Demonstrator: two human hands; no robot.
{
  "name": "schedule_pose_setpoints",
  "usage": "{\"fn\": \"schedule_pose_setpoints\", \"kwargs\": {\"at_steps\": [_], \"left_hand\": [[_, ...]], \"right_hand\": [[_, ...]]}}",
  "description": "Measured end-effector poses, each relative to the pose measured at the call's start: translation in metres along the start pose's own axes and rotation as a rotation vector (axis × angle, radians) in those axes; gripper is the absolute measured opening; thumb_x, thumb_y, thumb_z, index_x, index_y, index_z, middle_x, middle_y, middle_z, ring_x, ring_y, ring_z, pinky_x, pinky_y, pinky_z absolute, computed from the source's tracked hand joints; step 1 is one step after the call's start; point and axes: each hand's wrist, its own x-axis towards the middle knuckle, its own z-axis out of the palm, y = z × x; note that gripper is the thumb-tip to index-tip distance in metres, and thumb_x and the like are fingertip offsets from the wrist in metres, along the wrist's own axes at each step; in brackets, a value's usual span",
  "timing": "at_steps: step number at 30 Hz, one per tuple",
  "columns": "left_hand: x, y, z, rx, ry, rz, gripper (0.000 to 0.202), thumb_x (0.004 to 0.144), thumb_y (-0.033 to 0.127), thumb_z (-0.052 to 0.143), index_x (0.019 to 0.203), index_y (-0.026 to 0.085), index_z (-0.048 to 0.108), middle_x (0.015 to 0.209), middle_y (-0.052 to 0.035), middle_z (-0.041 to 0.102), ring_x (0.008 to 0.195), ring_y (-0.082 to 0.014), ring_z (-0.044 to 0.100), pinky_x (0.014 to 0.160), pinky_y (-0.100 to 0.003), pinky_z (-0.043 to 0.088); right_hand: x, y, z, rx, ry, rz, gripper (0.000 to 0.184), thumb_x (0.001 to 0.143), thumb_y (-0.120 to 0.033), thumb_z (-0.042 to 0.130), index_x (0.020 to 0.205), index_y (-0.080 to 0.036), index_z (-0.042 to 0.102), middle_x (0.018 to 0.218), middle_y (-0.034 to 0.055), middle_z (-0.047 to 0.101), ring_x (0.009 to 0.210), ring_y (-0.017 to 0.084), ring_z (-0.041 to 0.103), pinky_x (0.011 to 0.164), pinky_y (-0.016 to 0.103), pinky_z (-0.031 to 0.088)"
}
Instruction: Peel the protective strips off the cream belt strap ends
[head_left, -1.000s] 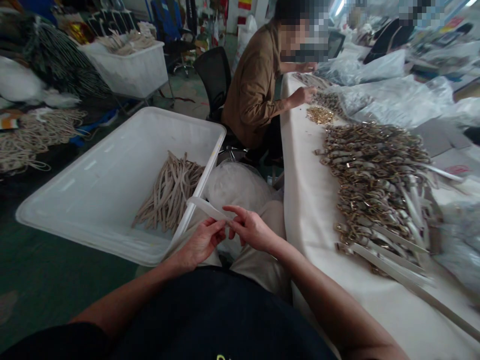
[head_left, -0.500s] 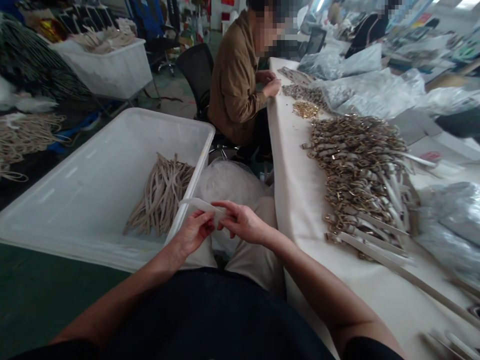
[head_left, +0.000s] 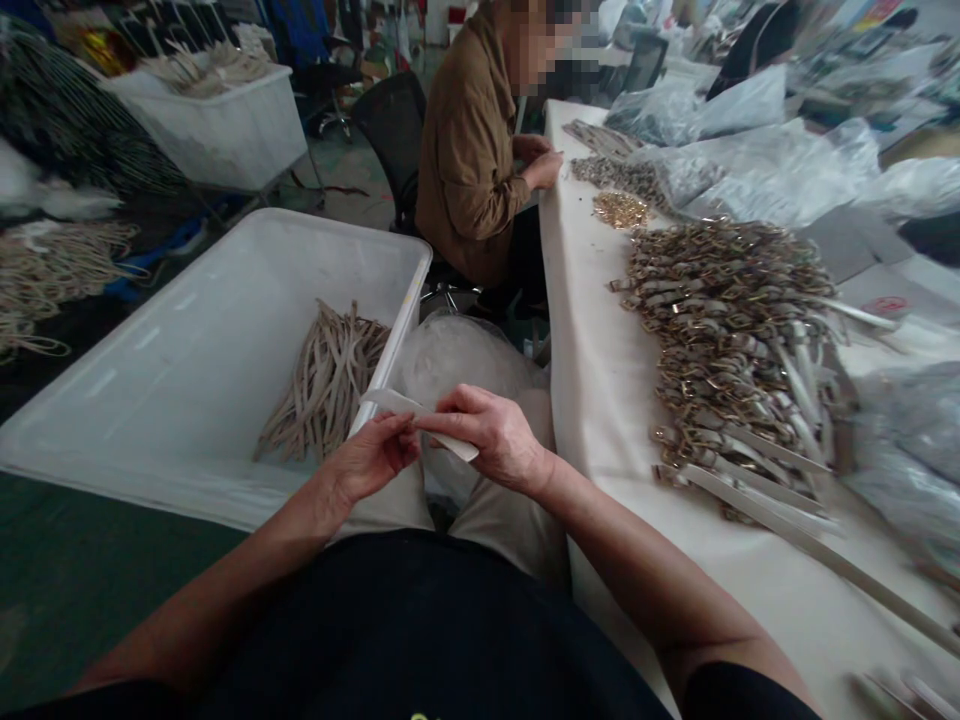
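Over my lap, both hands are closed on one pale flat strap (head_left: 390, 401). My left hand (head_left: 373, 455) pinches it from the left between thumb and fingertips. On the other side my right hand (head_left: 495, 437) grips it, and a short end pokes out below the fingers. The strap's far part reaches over the rim of a white plastic tub (head_left: 225, 505). Inside that tub lies a bundle of similar beige straps (head_left: 319, 385). To my right, a big pile of straps with metal buckles (head_left: 727, 340) covers part of the white-topped table (head_left: 600, 430).
A person in a brown jacket (head_left: 465, 150) sits ahead at the table's left edge. Gold-coloured small parts (head_left: 621, 209) and clear plastic bags (head_left: 780, 170) lie on the table. Another white tub (head_left: 225, 135) stands at the back left. A clear plastic bag (head_left: 465, 365) is beyond my knees.
The strap has turned in my hands, its near end now pointing down to the right. My right hand has moved slightly right and closed more around it. The view has shifted a little.
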Motion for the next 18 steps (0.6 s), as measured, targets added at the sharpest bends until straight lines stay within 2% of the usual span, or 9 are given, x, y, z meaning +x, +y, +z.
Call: {"fn": "schedule_pose_setpoints", "kwargs": {"at_steps": [3,6,7,8,11,14,16,18], "left_hand": [[0.0,-0.013,-0.004,-0.002,-0.085,0.004,0.018,0.071,0.005,0.084,0.078,0.014,0.071,0.068,0.0013,0.067,0.059,-0.0099,0.062,0.06,-0.02,0.055],[0.001,-0.018,-0.01,0.029,-0.11,-0.046,0.008,0.08,0.012,0.079,0.081,0.014,0.072,0.076,-0.0031,0.072,0.067,-0.0137,0.068,0.07,-0.026,0.06],[0.003,-0.015,-0.013,0.031,-0.087,-0.067,0.006,0.087,0.018,0.074,0.086,0.013,0.072,0.082,-0.0062,0.074,0.072,-0.0163,0.071,0.074,-0.029,0.061],[0.007,-0.009,-0.017,0.024,-0.035,-0.074,0.014,0.093,0.024,0.067,0.092,0.011,0.072,0.086,-0.0092,0.075,0.075,-0.0184,0.072,0.075,-0.031,0.062],[0.023,0.028,-0.029,-0.054,0.247,0.016,0.037,0.104,0.035,0.045,0.106,0.006,0.068,0.086,-0.0144,0.075,0.07,-0.0199,0.072,0.065,-0.03,0.062],[0.042,0.082,-0.039,-0.13,0.475,0.209,0.046,0.108,0.038,0.031,0.11,0.006,0.063,0.073,-0.0099,0.07,0.059,-0.0168,0.068,0.054,-0.026,0.059],[0.049,0.113,-0.039,-0.154,0.542,0.364,0.041,0.109,0.034,0.027,0.109,0.01,0.061,0.069,-0.0041,0.067,0.055,-0.0128,0.065,0.051,-0.021,0.056],[0.051,0.128,-0.032,-0.119,0.531,0.524,0.028,0.108,0.026,0.034,0.109,0.015,0.06,0.069,0.0,0.065,0.051,-0.0088,0.061,0.05,-0.016,0.051]], "right_hand": [[0.003,0.016,0.019,0.046,0.009,-0.044,0.03,0.105,-0.04,0.051,0.117,-0.025,0.075,0.123,0.009,0.071,0.105,0.019,0.066,0.092,0.035,0.05],[-0.001,0.019,0.025,0.203,0.01,-0.023,0.032,0.107,-0.038,0.048,0.111,-0.02,0.075,0.104,0.0083,0.077,0.094,0.017,0.07,0.087,0.032,0.051],[-0.002,0.018,0.024,0.262,0.009,0.004,0.033,0.106,-0.039,0.049,0.109,-0.019,0.075,0.098,0.0081,0.077,0.09,0.017,0.071,0.085,0.031,0.051],[-0.004,0.014,0.021,0.336,0.004,0.045,0.034,0.106,-0.041,0.05,0.106,-0.018,0.075,0.095,0.0081,0.077,0.088,0.017,0.071,0.084,0.03,0.052],[-0.006,0.001,0.013,0.688,-0.088,0.218,0.039,0.1,-0.051,0.057,0.1,-0.016,0.075,0.089,0.0068,0.077,0.081,0.015,0.071,0.077,0.026,0.053],[-0.008,-0.012,0.013,1.055,-0.316,0.334,0.047,0.091,-0.059,0.066,0.096,-0.014,0.075,0.085,0.0054,0.073,0.078,0.015,0.069,0.073,0.024,0.053],[-0.009,-0.017,0.019,1.207,-0.454,0.402,0.052,0.082,-0.064,0.073,0.092,-0.013,0.074,0.082,0.0038,0.071,0.075,0.015,0.067,0.071,0.025,0.053],[-0.01,-0.017,0.025,1.262,-0.516,0.47,0.053,0.076,-0.067,0.077,0.089,-0.015,0.074,0.078,0.002,0.069,0.071,0.015,0.064,0.069,0.026,0.052]]}}
